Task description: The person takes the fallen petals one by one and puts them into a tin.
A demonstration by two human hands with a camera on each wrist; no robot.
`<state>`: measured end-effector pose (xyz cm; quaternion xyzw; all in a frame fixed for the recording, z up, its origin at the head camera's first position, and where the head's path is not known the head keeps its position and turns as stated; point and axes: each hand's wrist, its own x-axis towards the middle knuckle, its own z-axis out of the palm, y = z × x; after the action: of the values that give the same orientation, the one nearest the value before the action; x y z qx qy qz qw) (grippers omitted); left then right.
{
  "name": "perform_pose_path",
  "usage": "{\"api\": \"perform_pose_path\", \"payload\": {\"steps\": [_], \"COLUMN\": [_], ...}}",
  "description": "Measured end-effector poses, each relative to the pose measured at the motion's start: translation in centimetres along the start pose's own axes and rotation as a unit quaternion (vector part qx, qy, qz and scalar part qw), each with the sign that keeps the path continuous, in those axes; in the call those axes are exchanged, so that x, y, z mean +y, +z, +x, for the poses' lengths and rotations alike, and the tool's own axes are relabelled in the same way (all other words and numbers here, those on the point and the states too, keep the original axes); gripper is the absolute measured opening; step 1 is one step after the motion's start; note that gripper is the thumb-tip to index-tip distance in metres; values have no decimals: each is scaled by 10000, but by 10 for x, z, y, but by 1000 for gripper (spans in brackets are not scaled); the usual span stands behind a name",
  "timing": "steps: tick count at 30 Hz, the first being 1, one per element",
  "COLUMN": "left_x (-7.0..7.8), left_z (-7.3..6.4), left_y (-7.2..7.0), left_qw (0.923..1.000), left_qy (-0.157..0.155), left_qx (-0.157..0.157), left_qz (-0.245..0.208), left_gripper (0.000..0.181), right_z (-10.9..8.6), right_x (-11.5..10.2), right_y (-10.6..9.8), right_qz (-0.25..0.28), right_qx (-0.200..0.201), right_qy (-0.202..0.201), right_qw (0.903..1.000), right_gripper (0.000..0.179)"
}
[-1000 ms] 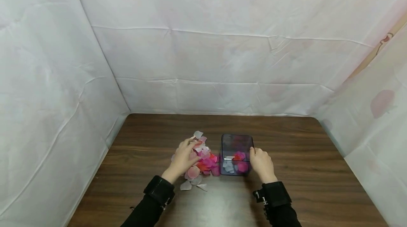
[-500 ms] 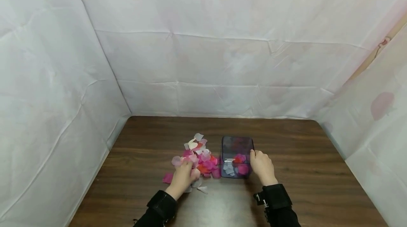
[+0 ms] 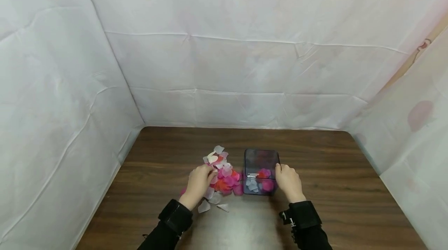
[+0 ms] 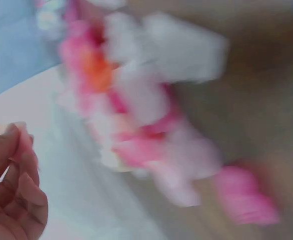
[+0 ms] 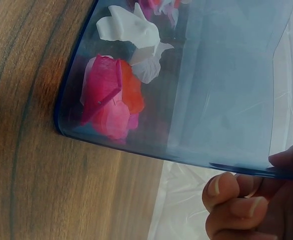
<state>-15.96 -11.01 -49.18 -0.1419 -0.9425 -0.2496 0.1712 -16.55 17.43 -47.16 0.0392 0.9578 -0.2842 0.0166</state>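
My left hand [image 3: 197,184] is raised at the left side of a heap of artificial flower petals [image 3: 229,180] in pink, orange and white. In the left wrist view its thumb and fingertips pinch a pale pink petal [image 4: 25,145], while the heap lies blurred beyond. My right hand [image 3: 289,182] grips the right wall of a see-through bluish plastic box [image 3: 260,160], thumb on one side and curled fingers on the other. Inside, near the box's close end, lie white petals [image 5: 129,27] and a pink and orange cluster [image 5: 109,97].
Brown wood-grain table [image 3: 332,164] lies under everything, with the box just right of the heap. A few loose white petals [image 3: 204,206] lie at the heap's near edge. White cloth [image 3: 227,67] hangs behind the table and along both sides.
My left hand drew back toward me over the heap, then lifted slightly with its fingertips pinched together. The right hand and the box have stayed in place.
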Motion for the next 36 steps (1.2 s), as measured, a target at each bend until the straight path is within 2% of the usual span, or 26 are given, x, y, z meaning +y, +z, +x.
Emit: {"api": "perform_pose_path", "payload": {"steps": [3, 5, 8, 10, 13, 17, 21, 25, 27, 29, 33, 36], "left_x": [21, 38, 61, 73, 83, 89, 92, 94, 92, 89, 73, 48], "left_z": [23, 38, 56, 63, 69, 71, 69, 66, 65, 62, 51, 37], "left_y": [-9, -12, -10, -7, 2, 13, 20, 18, 15, 10, 2, -3], "left_qw": [9983, 9942, 9879, 9880, 9892, 9829, 9782, 9776, 9785, 9810, 9855, 9872], "left_qy": [182, 389, 645, 812, 1075, 1362, 1316, 1215, 1243, 1334, 1609, 1587], "left_qx": [49, 4, -305, -530, -824, -1213, -1444, -1524, -1476, -1284, -527, -37], "left_qz": [-551, -1006, -1380, -1204, -560, 241, 710, 795, 728, 572, 93, -137], "left_gripper": [11, 10, 19, 23, 18, 15, 14, 17, 21, 24, 22, 16], "right_z": [0, 0, 1, 3, 7, 10, 11, 10, 10, 11, 11, 9], "right_x": [1, 2, 1, -1, -6, -12, -15, -17, -17, -17, -13, -12], "right_y": [-1, -1, 1, 3, 7, 11, 13, 14, 13, 11, 7, 4], "right_qz": [38, 41, 42, 53, 22, -108, -90, -17, -3, -44, -109, -144], "right_qx": [-46, -32, -6, -28, -36, 64, 177, 341, 310, 249, 134, 135], "right_qy": [46, 70, 85, 63, 7, -86, -241, -340, -320, -263, -207, -197], "right_qw": [10000, 10000, 10000, 10000, 10000, 9999, 9995, 9988, 9990, 9993, 9996, 9996], "right_gripper": [41, 41, 41, 41, 41, 41, 41, 42, 42, 41, 40, 41]}}
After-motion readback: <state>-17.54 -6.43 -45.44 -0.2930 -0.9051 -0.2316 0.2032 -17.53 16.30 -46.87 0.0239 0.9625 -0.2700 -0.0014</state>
